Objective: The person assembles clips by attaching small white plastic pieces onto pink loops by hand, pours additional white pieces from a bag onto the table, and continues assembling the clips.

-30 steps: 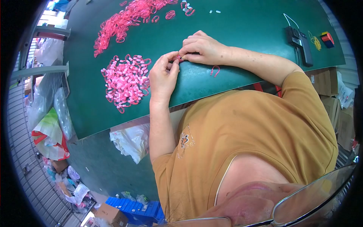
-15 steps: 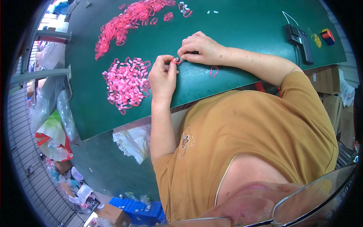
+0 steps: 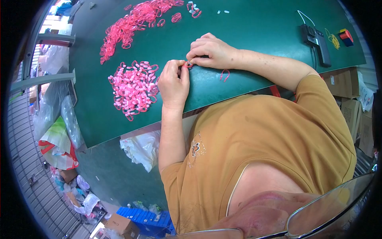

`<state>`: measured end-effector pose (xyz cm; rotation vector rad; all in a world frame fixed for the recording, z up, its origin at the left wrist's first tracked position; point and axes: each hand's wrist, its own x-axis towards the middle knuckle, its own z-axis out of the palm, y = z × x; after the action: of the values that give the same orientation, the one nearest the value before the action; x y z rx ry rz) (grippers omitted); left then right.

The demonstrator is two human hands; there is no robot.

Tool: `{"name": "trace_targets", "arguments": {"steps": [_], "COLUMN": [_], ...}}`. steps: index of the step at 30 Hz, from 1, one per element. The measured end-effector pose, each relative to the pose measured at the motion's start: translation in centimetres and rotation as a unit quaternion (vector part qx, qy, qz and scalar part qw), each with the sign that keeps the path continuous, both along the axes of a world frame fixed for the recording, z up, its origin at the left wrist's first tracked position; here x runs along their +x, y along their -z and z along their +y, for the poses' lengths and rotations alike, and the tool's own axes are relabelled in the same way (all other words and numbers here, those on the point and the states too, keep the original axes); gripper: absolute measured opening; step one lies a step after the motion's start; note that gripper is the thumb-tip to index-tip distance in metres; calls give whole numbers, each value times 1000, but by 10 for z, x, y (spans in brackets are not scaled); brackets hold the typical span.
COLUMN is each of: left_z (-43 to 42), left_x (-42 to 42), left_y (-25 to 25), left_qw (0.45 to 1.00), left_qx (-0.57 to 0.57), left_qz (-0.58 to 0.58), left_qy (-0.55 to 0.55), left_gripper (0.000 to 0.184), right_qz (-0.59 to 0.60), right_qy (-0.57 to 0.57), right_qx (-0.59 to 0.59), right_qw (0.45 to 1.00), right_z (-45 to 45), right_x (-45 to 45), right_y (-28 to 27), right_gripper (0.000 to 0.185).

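My left hand pinches a small pink cord loop between thumb and forefinger. My right hand meets it from the right, its fingertips closed at the same loop. A tiny pale bit shows between the fingertips, too small to make out. Left of my left hand lies a pile of pink loops with pale pink-white end pieces. A single pink loop rests on the green table, below my right wrist.
A heap of plain pink cord loops spreads along the far left. Several white end pieces lie behind my hands. At the right are a black power strip, yellow cord and a red-and-black object. A white plastic bag hangs under the table edge.
My left hand has turned and shifted slightly to the right, closer to my right fingertips. My right hand has barely moved. The piles look the same.
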<state>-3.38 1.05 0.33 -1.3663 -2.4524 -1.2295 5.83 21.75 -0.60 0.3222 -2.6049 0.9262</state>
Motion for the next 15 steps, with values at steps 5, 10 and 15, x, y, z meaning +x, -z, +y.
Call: {"name": "trace_targets", "arguments": {"steps": [5,10,15], "left_z": [0,-1,-1], "left_x": [-2,-2,-1], "left_y": [2,1,-1], "left_qw": [1000,1000,1000], "left_qx": [10,7,2], "left_qz": [9,4,4], "left_qy": [5,5,5], "left_gripper": [8,8,7], "right_qz": [4,6,32], "right_qy": [2,-5,-3], "right_qx": [0,14,40], "right_qw": [1000,1000,999], "right_z": [1,0,-3], "right_x": [1,0,-1], "right_y": [1,1,3], "right_gripper": [14,14,14]}}
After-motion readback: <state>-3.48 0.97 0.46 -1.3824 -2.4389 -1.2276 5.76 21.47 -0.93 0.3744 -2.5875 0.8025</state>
